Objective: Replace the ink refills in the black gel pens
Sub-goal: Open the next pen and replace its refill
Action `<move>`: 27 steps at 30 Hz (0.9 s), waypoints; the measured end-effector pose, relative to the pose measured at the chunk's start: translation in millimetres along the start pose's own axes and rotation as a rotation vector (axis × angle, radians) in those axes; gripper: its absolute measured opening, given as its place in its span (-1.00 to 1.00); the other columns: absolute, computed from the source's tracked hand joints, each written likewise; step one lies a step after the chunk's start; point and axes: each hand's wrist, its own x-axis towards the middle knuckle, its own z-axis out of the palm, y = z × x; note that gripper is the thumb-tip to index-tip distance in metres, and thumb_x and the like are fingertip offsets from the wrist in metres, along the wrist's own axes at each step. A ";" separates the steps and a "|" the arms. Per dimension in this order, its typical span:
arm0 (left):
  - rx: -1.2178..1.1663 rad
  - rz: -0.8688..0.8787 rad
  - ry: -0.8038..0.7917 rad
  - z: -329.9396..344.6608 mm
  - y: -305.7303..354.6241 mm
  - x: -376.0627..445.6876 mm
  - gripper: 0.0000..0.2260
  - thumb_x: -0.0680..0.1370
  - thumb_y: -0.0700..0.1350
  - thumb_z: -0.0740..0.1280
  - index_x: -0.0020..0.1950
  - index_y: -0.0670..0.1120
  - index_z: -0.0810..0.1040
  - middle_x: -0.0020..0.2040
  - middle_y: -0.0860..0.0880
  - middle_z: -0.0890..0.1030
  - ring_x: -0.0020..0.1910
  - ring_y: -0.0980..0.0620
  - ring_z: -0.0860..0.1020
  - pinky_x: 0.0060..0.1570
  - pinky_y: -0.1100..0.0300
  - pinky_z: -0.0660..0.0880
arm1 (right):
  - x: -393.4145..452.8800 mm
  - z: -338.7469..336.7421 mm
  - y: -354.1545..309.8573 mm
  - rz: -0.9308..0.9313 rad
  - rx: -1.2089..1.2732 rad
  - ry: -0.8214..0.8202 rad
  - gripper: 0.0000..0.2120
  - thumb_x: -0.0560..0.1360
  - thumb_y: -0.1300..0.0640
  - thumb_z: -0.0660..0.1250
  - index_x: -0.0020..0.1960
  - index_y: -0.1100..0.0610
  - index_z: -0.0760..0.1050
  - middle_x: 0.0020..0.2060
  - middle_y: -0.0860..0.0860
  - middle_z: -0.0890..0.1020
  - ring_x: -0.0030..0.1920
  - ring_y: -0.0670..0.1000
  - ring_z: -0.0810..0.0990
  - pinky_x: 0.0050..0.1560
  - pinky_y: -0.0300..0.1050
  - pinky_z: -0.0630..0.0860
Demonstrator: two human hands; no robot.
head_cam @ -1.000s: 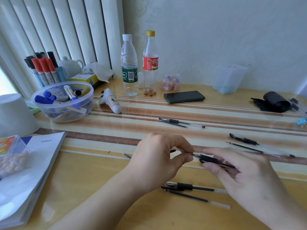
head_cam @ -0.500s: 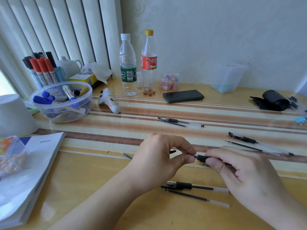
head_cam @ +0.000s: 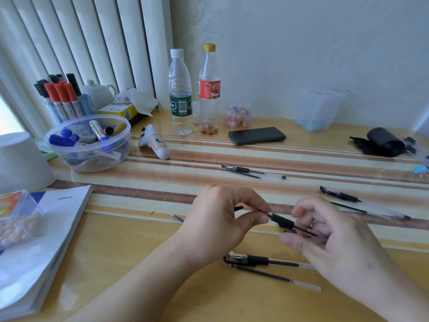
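Between my two hands, above the desk's middle, is a black gel pen [head_cam: 282, 221] with a rubber grip. My left hand [head_cam: 222, 219] pinches its metal tip end between thumb and forefinger. My right hand [head_cam: 329, 242] holds the clear barrel end, fingers partly spread. A thin refill tip [head_cam: 176, 217] sticks out left of my left hand, its rest hidden. Three more gel pens lie with loose refills beside them: one pen [head_cam: 253, 170] at centre back, one pen [head_cam: 362, 202] at right, one pen [head_cam: 262, 260] just below my hands with a refill [head_cam: 276, 277].
A clear bowl of markers [head_cam: 88, 142] and a marker holder [head_cam: 62, 98] stand at the left. Two bottles [head_cam: 181, 94], a phone [head_cam: 256, 135] and a white controller [head_cam: 154, 142] are at the back. A booklet [head_cam: 39, 242] lies front left, a black roll [head_cam: 383, 141] far right.
My right hand has loosened and its fingers have spread, showing more of the pen's black grip. The pen now tilts down to the right. My left hand stays pinched on the tip.
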 end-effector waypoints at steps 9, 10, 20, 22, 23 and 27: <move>0.010 0.021 0.011 -1.4 -0.1 -0.3 -0.97 0.46 -0.18 0.49 -0.15 -0.06 0.69 -0.55 0.48 0.37 -0.50 0.55 0.34 -0.49 0.63 0.19 | 0.3 3.9 2.2 0.005 0.041 0.001 -0.73 0.38 -0.31 0.29 -0.03 -0.19 0.44 -0.26 -0.12 0.61 -0.42 -0.03 0.57 -0.41 -0.17 0.46; 0.007 0.023 0.010 -1.4 -0.1 -0.3 -0.97 0.46 -0.18 0.49 -0.15 -0.06 0.69 -0.55 0.48 0.37 -0.50 0.55 0.34 -0.49 0.63 0.19 | 0.6 5.3 4.1 0.000 0.038 0.027 -0.75 0.35 -0.28 0.31 -0.07 -0.18 0.44 -0.27 -0.10 0.62 -0.40 -0.04 0.59 -0.41 -0.17 0.46; 0.101 -0.013 -0.064 -3.2 -1.3 0.0 -0.93 0.51 -0.01 0.42 -0.04 0.06 0.67 -0.29 0.34 0.60 -0.28 0.44 0.49 -0.33 0.46 0.37 | -0.9 5.1 2.7 0.000 -0.058 0.024 -0.75 0.33 -0.32 0.30 -0.15 -0.18 0.46 -0.39 -0.15 0.57 -0.39 -0.12 0.54 -0.46 -0.21 0.46; 0.247 0.033 -0.092 -2.0 -4.8 -0.1 -0.89 0.54 0.05 0.36 -0.02 0.09 0.67 -0.13 0.20 0.67 -0.17 0.23 0.57 -0.27 0.17 0.50 | 0.7 -0.2 -0.1 -0.057 -0.174 0.064 -0.79 0.36 -0.25 0.33 -0.17 -0.14 0.56 -0.43 -0.27 0.55 -0.42 -0.28 0.48 -0.48 -0.40 0.34; 0.307 0.064 -0.094 -1.7 -5.5 -0.3 -0.87 0.55 0.05 0.33 -0.05 0.08 0.66 -0.11 0.17 0.66 -0.18 0.17 0.57 -0.29 0.12 0.51 | 1.0 -2.2 -2.2 -0.079 -0.202 0.077 -0.79 0.38 -0.21 0.38 -0.18 -0.09 0.61 -0.41 -0.29 0.58 -0.44 -0.32 0.47 -0.48 -0.38 0.38; 0.418 0.169 -0.088 -0.6 -4.6 -1.8 -0.84 0.52 -0.03 0.32 -0.20 0.03 0.67 -0.19 0.13 0.67 -0.35 0.03 0.56 -0.49 0.17 0.45 | -0.5 0.3 -1.7 -0.154 -0.291 0.109 -0.73 0.47 -0.13 0.28 -0.24 -0.02 0.65 -0.49 -0.21 0.59 -0.51 -0.13 0.54 -0.55 -0.19 0.46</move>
